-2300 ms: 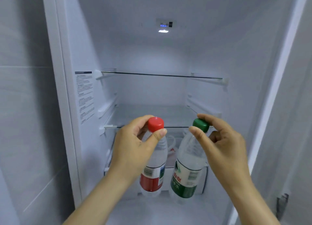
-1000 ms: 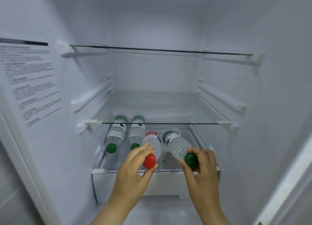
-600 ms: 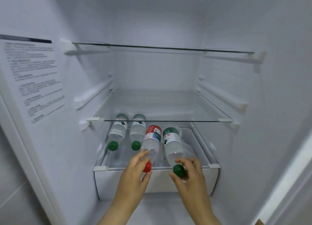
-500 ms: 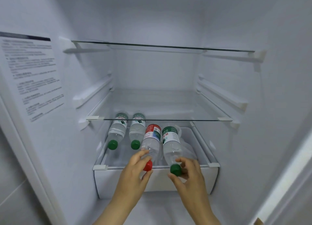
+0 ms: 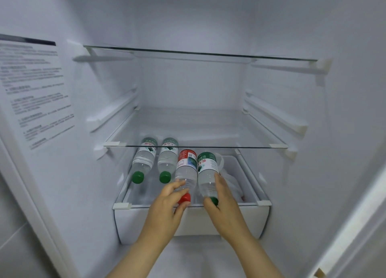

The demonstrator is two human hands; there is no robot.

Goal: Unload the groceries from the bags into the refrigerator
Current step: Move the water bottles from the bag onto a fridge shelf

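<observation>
Head view, inside the refrigerator (image 5: 208, 23): left hand (image 5: 165, 206) gripped red-capped bottle (image 5: 186, 173), right hand (image 5: 223, 202) gripped green-capped bottle (image 5: 206, 173), both lying in drawer (image 5: 192, 221) at 6 o'clock. Two bottles (image 5: 155, 159) already stowed at 9 o'clock. Bags unseen; remainder unknown.

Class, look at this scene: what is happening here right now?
A person is laying water bottles in the refrigerator drawer. The left hand holds the red-capped bottle near its cap; the right hand holds a green-capped bottle beside it. Two more green-capped bottles already lie at the left. The glass shelf above looks bare.
</observation>
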